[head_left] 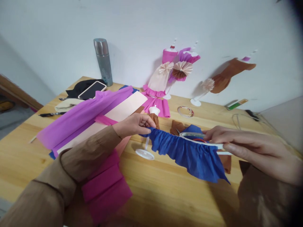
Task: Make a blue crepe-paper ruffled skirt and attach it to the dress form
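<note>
My left hand (134, 124) pinches the left end of a gathered blue crepe paper ruffle (194, 156), right beside a small white mannequin stand (151, 126) wearing a brown paper bodice. My right hand (248, 148) pinches the ruffle's right end, where a white tape strip (205, 142) runs along its top edge. The ruffle hangs stretched between both hands above the wooden table (165, 195). A roll of tape (193, 135) lies just behind the ruffle.
Sheets of purple (82, 116), peach and pink crepe paper (106, 189) lie at the left. A phone (92, 90), a metal flask (103, 61), a tape ring (185, 111), brown paper scraps and three dressed paper-doll stands by the wall (175, 71) fill the back.
</note>
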The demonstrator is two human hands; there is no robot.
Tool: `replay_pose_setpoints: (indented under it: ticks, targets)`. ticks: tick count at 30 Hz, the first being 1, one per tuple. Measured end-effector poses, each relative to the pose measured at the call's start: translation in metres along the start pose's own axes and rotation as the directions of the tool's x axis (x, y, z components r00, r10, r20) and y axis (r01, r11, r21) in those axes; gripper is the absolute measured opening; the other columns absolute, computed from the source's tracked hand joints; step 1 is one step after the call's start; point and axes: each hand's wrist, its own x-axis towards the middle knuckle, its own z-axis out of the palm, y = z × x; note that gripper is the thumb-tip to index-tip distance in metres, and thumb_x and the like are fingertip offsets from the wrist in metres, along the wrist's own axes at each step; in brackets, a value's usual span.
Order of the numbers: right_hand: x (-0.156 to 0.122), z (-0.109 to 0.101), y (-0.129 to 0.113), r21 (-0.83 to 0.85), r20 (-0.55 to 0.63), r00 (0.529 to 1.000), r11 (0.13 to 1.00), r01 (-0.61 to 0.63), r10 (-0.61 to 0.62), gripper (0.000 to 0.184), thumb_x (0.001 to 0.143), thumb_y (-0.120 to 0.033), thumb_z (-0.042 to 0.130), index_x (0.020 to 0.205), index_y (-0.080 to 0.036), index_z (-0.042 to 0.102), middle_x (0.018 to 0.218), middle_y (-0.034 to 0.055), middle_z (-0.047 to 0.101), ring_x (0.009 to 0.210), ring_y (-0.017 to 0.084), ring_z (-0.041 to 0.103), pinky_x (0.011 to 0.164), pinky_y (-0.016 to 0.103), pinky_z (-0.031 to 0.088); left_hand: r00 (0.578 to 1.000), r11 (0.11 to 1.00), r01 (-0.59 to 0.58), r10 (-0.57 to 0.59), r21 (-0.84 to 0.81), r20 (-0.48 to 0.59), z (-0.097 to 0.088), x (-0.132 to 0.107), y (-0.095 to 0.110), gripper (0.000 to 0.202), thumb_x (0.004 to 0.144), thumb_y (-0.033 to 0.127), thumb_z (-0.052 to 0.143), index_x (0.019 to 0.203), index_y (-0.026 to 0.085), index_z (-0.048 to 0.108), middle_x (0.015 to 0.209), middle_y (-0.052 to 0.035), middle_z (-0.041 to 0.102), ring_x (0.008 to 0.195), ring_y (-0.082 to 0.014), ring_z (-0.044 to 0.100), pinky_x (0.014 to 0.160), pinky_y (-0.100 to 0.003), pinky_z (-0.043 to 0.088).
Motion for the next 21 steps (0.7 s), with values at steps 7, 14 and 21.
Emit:
replay_pose_setpoints:
  ticks: [7, 14, 21]
  targets:
    - [0.003, 0.005, -0.007, -0.118, 0.021, 0.999, 0.992, 0.035, -0.033, 0.017, 0.088, -0.032, 0.057, 0.091, -0.027, 0.073, 0.095, 0.0084, 0.073, 0.091, 0.022, 0.070, 0.073, 0.026, 0.056, 0.975, 0.940, -0.147, 0.191, 0.309, -0.116, 0.004, 0.000, 0.000, 0.022, 0.067, 0.007, 0.062, 0.087, 0.008, 0.071, 0.066, 0.0020, 0.056, 0.061, -0.0073, 0.051, 0.061, -0.023, 0.042]
    - [0.003, 0.006, -0.007, -0.209, 0.038, 0.990, 0.968, 0.140, -0.135, 0.017, 0.089, -0.027, 0.054, 0.097, -0.027, 0.070, 0.097, 0.0066, 0.072, 0.092, 0.019, 0.069, 0.077, 0.024, 0.055, 0.964, 0.908, -0.134, 0.212, 0.397, -0.161, 0.007, -0.003, 0.001, 0.014, 0.067, 0.009, 0.056, 0.075, 0.013, 0.068, 0.075, -0.0032, 0.067, 0.069, -0.0114, 0.059, 0.064, -0.023, 0.045]
    - [0.002, 0.007, -0.007, -0.251, 0.022, 0.989, 0.956, 0.150, -0.149, 0.018, 0.089, -0.025, 0.054, 0.100, -0.028, 0.068, 0.099, 0.0045, 0.073, 0.093, 0.018, 0.069, 0.077, 0.022, 0.055, 0.978, 0.990, 0.053, -0.025, 0.131, -0.207, 0.010, -0.002, 0.005, 0.007, 0.065, 0.013, 0.059, 0.072, 0.012, 0.062, 0.057, 0.0022, 0.058, 0.051, -0.0070, 0.051, 0.048, -0.018, 0.036]
